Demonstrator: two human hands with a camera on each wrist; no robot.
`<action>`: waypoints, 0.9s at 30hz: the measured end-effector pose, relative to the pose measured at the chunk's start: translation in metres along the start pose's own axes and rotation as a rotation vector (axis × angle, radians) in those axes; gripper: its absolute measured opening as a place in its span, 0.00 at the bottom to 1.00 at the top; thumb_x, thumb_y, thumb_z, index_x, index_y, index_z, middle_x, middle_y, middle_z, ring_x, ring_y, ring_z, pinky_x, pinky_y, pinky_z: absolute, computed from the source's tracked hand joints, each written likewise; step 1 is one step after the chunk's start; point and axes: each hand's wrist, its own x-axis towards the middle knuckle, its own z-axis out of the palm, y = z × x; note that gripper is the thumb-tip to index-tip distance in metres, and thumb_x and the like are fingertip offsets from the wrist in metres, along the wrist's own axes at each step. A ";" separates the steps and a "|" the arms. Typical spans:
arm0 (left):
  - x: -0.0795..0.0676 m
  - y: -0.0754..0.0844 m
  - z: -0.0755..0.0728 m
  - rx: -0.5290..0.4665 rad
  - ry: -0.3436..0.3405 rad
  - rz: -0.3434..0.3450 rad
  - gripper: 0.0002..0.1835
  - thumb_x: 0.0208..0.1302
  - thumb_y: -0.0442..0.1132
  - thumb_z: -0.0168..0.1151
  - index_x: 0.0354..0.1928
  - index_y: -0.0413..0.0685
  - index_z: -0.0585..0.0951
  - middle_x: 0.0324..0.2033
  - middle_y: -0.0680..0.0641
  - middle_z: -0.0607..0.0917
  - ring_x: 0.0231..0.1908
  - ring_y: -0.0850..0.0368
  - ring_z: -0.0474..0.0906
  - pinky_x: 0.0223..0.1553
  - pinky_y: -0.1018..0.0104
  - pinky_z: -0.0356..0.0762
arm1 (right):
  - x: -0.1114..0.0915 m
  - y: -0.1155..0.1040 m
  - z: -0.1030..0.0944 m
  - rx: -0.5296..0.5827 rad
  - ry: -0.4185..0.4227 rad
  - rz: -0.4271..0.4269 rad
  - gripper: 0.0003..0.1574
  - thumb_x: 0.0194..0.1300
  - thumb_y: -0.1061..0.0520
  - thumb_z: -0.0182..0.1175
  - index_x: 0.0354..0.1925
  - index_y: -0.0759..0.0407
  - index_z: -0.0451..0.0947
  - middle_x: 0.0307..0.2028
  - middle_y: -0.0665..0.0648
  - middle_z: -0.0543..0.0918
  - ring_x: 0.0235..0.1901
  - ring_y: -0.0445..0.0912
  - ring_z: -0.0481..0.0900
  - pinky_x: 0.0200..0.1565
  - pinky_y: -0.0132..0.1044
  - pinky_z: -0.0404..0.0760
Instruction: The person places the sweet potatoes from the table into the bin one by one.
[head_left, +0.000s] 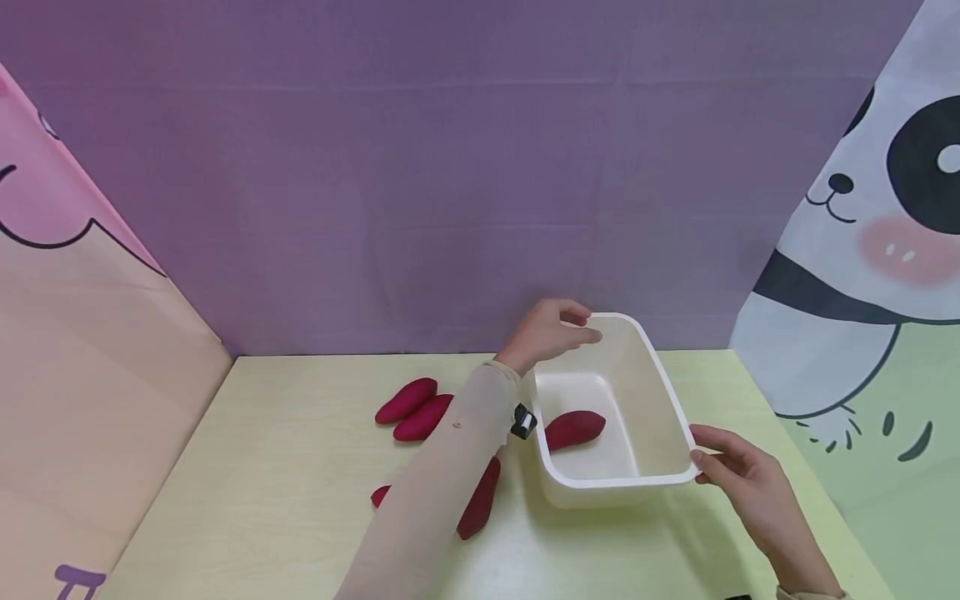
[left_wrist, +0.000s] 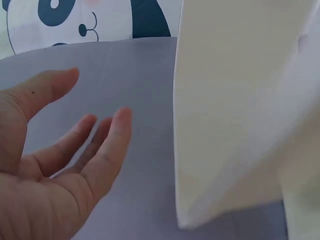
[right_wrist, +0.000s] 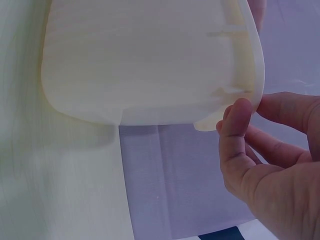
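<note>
A white plastic bin [head_left: 660, 400] stands on the right part of the table, one red sweet potato [head_left: 576, 430] lying inside it. My right hand [head_left: 742, 483] pinches the bin's rim at its near right corner, thumb and fingers on either side in the right wrist view. By the far left corner is my left hand [head_left: 551, 333], its fingers spread; the left wrist view shows a gap between these fingers [left_wrist: 120, 130] and the bin wall [left_wrist: 225, 115]. Two sweet potatoes [head_left: 407, 401] lie side by side left of my left forearm. Another sweet potato [head_left: 480, 500] is partly covered by that arm.
The tip of one more sweet potato [head_left: 380, 496] shows beside my left sleeve [head_left: 442, 492]. A purple cloth wall [head_left: 420, 183] rises behind the pale wooden table [head_left: 285, 450]. Printed cloths stand at the left and right sides.
</note>
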 end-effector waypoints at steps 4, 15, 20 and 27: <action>-0.017 -0.005 -0.023 0.059 -0.009 0.081 0.21 0.60 0.41 0.73 0.54 0.44 0.83 0.49 0.48 0.85 0.45 0.57 0.84 0.44 0.67 0.81 | 0.000 0.000 0.000 0.004 -0.005 -0.004 0.22 0.69 0.67 0.62 0.57 0.78 0.73 0.44 0.53 0.87 0.36 0.43 0.86 0.37 0.32 0.83; -0.081 -0.049 -0.082 0.100 0.080 0.186 0.20 0.63 0.41 0.71 0.56 0.48 0.82 0.52 0.53 0.83 0.52 0.53 0.81 0.50 0.61 0.80 | -0.003 0.000 0.000 0.035 0.006 0.013 0.21 0.69 0.67 0.62 0.57 0.76 0.75 0.44 0.52 0.87 0.35 0.42 0.85 0.37 0.32 0.83; -0.107 -0.080 -0.105 0.086 0.152 0.188 0.21 0.63 0.40 0.71 0.57 0.49 0.81 0.53 0.52 0.83 0.54 0.51 0.81 0.51 0.61 0.80 | -0.002 0.000 0.000 0.059 0.006 -0.006 0.20 0.69 0.68 0.61 0.57 0.76 0.74 0.44 0.53 0.87 0.35 0.42 0.85 0.37 0.32 0.83; -0.135 -0.132 -0.135 0.141 0.253 0.113 0.23 0.64 0.41 0.71 0.60 0.49 0.79 0.54 0.45 0.82 0.55 0.46 0.79 0.52 0.57 0.80 | -0.003 0.003 0.001 0.041 0.007 -0.002 0.21 0.69 0.67 0.62 0.58 0.76 0.74 0.46 0.50 0.87 0.37 0.42 0.85 0.36 0.32 0.83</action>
